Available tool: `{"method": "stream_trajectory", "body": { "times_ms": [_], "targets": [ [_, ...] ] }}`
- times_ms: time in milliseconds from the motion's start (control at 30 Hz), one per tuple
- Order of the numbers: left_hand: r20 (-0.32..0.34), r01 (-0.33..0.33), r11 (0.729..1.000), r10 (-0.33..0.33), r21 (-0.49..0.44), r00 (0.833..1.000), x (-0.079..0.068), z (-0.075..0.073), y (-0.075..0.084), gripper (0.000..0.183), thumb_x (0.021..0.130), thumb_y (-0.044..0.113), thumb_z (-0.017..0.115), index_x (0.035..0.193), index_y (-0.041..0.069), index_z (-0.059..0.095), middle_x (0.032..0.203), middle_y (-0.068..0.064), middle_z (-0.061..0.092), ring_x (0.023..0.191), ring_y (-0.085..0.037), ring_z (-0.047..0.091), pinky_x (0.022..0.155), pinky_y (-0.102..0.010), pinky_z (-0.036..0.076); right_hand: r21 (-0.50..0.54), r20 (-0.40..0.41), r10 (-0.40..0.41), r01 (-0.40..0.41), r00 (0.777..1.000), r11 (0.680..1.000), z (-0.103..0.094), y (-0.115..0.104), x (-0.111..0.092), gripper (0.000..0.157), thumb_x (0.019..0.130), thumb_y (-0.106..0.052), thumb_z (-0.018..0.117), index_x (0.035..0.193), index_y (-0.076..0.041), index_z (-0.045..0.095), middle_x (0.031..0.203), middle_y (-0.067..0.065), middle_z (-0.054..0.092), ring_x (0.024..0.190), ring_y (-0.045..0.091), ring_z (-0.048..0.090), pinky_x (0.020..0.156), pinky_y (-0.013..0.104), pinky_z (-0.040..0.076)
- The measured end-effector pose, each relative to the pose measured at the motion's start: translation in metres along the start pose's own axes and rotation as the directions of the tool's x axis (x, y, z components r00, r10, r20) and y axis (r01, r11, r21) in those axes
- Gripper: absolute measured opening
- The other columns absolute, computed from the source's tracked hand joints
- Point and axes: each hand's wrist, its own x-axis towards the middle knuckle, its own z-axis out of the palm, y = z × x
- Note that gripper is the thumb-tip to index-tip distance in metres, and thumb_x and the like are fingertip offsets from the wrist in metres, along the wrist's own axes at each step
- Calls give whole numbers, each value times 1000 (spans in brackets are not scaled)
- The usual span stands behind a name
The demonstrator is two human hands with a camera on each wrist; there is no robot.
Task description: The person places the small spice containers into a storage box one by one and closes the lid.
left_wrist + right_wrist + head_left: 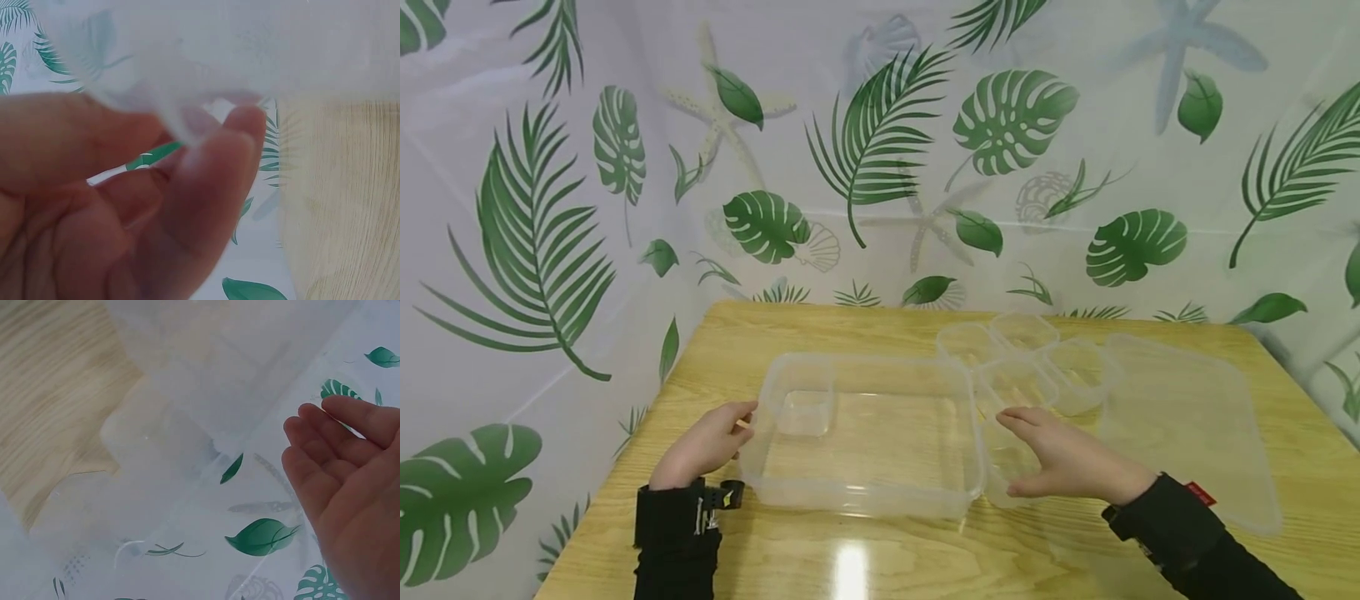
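Observation:
A large clear plastic box [880,360] stands without a cover on the wooden table, one small clear container [805,417] in its back left corner. My left hand [703,442] is at the box's left side; in the left wrist view its thumb and curled fingers [206,181] pinch the edge of the clear plastic [219,50]. My right hand [1067,458] is held just right of the box, above another small container [1003,475]. Its fingers [325,437] are extended, and nothing lies in the palm.
Several small clear containers [1026,329] cluster behind and right of the box. A flat translucent lid [1187,433] lies at the table's right side. Leaf-printed sheeting [880,267] hangs behind and left of the wooden table [790,558].

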Motion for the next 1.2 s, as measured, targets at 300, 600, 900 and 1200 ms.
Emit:
{"method": "stream_trajectory", "body": {
  "times_ms": [300,600,900,1200],
  "targets": [
    [1,-21,1000,21,-4,1000,0,0,-1,42,90,-2,46,129,-11,36,124,-26,43,96,-30,54,63,-29,48,-56,-25,-13,12,1000,998,9,13,2,88,72,-53,63,130,8,36,129,25,36,116,38,37,87,44,39],
    [-3,-22,1000,22,-7,1000,0,0,-2,42,89,-2,46,129,-11,36,123,-26,44,97,-31,53,63,-30,48,-61,-19,1,-2,1000,998,6,11,-4,91,70,-58,61,129,8,38,126,25,38,114,38,39,86,45,39],
    [3,-25,1000,25,-17,1000,-1,0,-2,42,89,-2,46,129,-11,35,124,-28,42,97,-33,53,64,-31,49,-69,5,74,-74,997,995,2,23,-15,94,69,-55,65,132,7,34,131,26,33,117,40,35,86,46,39],
    [4,-39,999,39,-9,999,-1,-1,-3,42,90,-2,46,129,-12,36,124,-28,43,97,-32,53,64,-31,48,-27,40,79,-78,996,997,2,35,-22,87,71,-35,71,134,8,29,132,27,30,117,41,34,84,48,39]
  ]
}}
